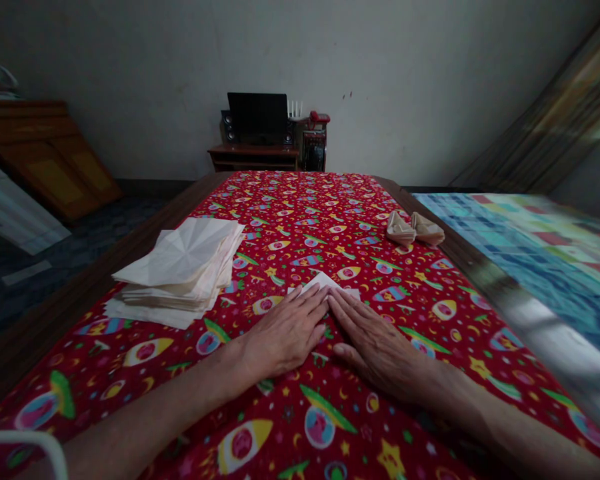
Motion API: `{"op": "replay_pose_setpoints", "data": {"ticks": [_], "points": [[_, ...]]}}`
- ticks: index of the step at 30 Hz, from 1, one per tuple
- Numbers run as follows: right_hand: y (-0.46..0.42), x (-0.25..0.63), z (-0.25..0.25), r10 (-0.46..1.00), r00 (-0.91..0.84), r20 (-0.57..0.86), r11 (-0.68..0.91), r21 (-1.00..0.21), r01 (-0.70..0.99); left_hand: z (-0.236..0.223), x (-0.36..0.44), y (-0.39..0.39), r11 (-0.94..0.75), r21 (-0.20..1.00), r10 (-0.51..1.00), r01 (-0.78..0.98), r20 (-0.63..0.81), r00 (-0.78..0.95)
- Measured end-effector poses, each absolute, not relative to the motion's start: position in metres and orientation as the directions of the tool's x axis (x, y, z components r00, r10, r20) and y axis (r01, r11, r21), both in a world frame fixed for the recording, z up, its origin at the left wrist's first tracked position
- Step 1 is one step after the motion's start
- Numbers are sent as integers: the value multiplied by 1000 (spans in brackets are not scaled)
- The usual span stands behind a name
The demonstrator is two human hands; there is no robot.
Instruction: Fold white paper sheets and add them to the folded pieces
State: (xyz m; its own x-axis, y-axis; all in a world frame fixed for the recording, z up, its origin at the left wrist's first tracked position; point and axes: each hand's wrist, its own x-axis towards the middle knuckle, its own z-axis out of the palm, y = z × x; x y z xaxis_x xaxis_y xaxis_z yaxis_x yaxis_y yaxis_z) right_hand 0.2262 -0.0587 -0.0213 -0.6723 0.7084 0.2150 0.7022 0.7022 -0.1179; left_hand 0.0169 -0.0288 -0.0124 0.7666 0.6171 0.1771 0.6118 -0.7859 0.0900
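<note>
A small piece of folded white paper [320,280] lies on the red patterned cloth [300,413], its peak pointing away from me. Flat on its left part rests my left hand [290,327], fingers stretched out. My right hand [375,337] presses on the right part, fingers extended and thumb apart. The fingertips of both hands meet near the paper's middle and cover most of it. To the left sits a stack of creased paper sheets [180,267]. Two folded paper shapes [414,229] stand side by side at the right edge of the cloth.
Dark wood edges [480,280] border the cloth. Beyond the far end is a desk with a monitor [257,117], speakers and a red telephone [319,119]. A bed [545,253] lies to the right, a wooden cabinet [50,153] to the left. A white curved bar [25,437] shows at lower left.
</note>
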Motion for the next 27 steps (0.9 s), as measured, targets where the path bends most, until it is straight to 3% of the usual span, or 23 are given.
{"op": "replay_pose_setpoints", "data": {"ticks": [7, 18, 21, 27], "points": [[-57, 234, -20, 741, -643, 193, 664, -62, 746, -11, -2, -33, -729, -7, 672, 684, 180, 718], [-50, 241, -25, 757, -551, 350, 612, -86, 786, -12, -28, -38, -669, -69, 699, 740, 280, 658], [-39, 237, -18, 719, -589, 369, 652, -65, 755, -12, -27, -35, -642, -51, 715, 765, 321, 621], [-22, 212, -1, 723, -642, 256, 657, 33, 753, -19, -31, -21, -661, 61, 691, 748, 439, 574]]}}
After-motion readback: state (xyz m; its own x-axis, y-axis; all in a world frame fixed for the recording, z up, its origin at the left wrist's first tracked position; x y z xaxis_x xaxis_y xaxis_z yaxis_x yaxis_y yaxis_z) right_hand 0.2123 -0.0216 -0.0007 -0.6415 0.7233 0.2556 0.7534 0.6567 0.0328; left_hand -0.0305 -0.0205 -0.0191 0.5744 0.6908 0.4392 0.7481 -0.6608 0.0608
